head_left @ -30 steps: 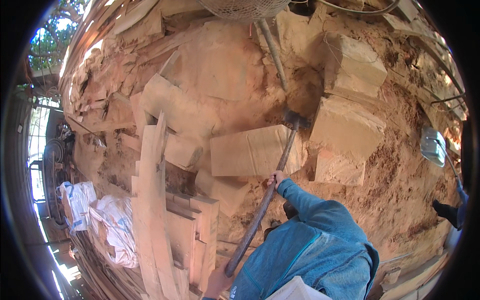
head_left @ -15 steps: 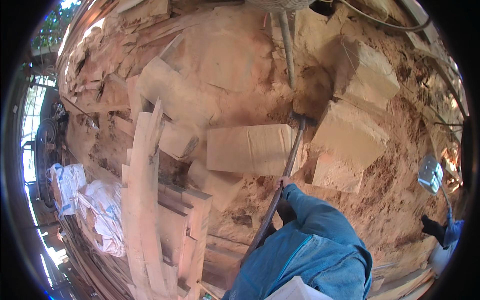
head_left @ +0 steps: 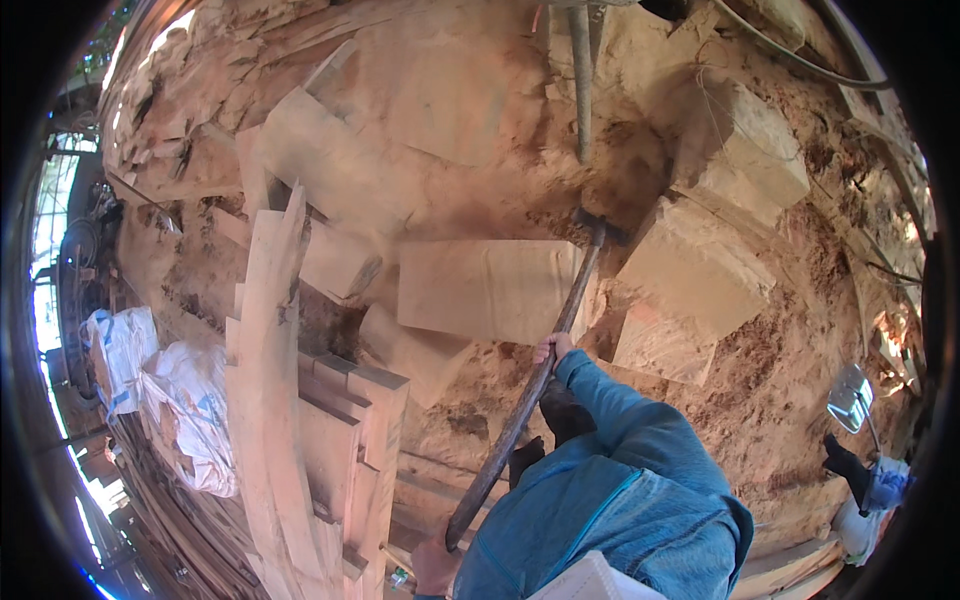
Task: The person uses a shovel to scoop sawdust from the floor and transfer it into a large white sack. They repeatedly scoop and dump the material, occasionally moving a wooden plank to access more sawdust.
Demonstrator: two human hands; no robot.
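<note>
My right hand (head_left: 553, 350) is closed round the middle of a long dark handle, part of a hoe-like tool (head_left: 518, 420). Lower down, at the handle's near end, my left hand (head_left: 435, 566) is wrapped about it, slightly blurred. The tool's dark crosswise head (head_left: 604, 226) rests low in brown, loose dirt, just past the right end of a long pale block (head_left: 480, 290). The handle passes over that block's right end. Beside the head on the right lies another large pale block (head_left: 695, 265); dust veils the head's exact shape.
Tall upright boards (head_left: 270, 400) and stacked planks (head_left: 380, 430) stand at left, near white sacks (head_left: 190, 410). A grey pole (head_left: 582, 90) points down from the top. At far right a person (head_left: 885, 490) is near a shiny pale shovel-like blade (head_left: 850, 398).
The view has shifted slightly, carrying the scene left and up. My left hand shows more clearly at the handle's end. The shovel-like blade at far right sits lower.
</note>
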